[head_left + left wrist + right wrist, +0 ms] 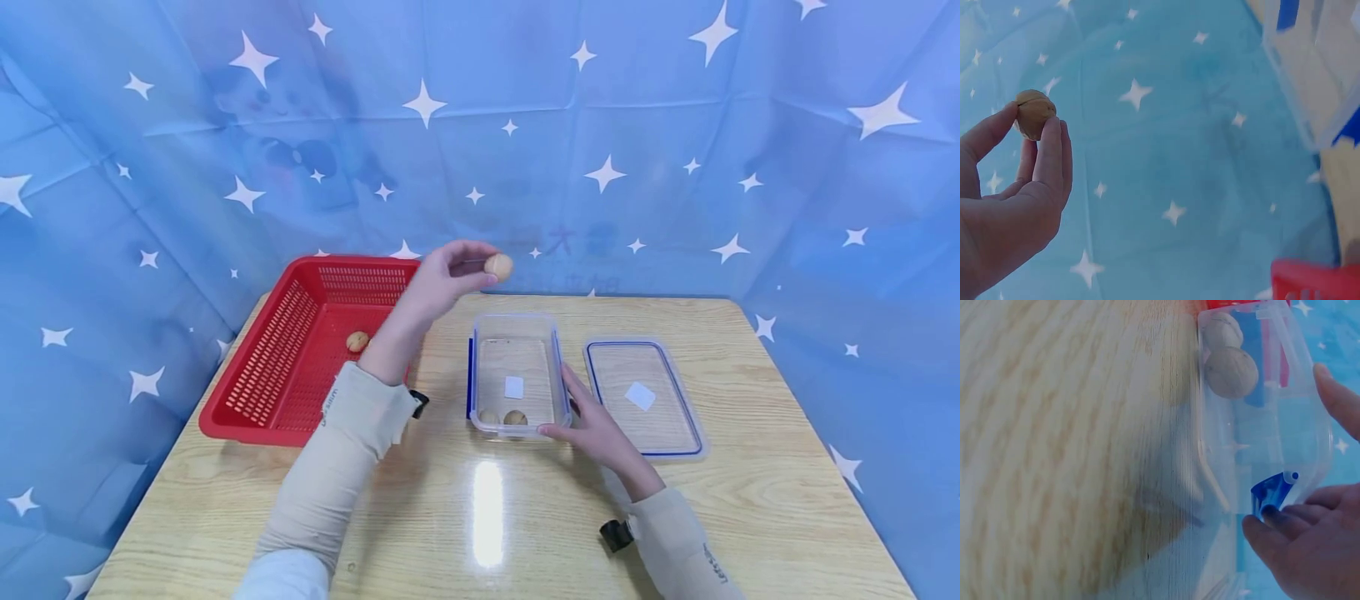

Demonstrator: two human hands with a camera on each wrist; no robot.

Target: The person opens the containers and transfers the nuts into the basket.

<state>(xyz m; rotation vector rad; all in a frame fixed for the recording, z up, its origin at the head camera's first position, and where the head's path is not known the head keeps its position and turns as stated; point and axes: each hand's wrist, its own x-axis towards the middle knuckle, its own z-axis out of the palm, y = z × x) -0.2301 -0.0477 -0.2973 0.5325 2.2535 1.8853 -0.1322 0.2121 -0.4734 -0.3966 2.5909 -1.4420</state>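
Observation:
My left hand (455, 273) pinches a walnut (498, 267) between thumb and fingertips, raised above the far edge of the table. The left wrist view shows the same walnut (1035, 115) against the curtain. My right hand (600, 429) holds the near right corner of a clear plastic food container (522, 327), with the thumb at the near rim and the fingers along the right wall, by a blue clip (1272, 490). Two walnuts (515, 417) lie inside it at the near end. To the left, a red basket (247, 392) contains a walnut (357, 342), with another partly hidden by my left arm.
A clear lid (645, 400) with a blue seal lies flat on the wooden table (427, 517), right of the container. Behind the table hangs a blue curtain (480, 150) with white stars. My left forearm crosses the basket's right side.

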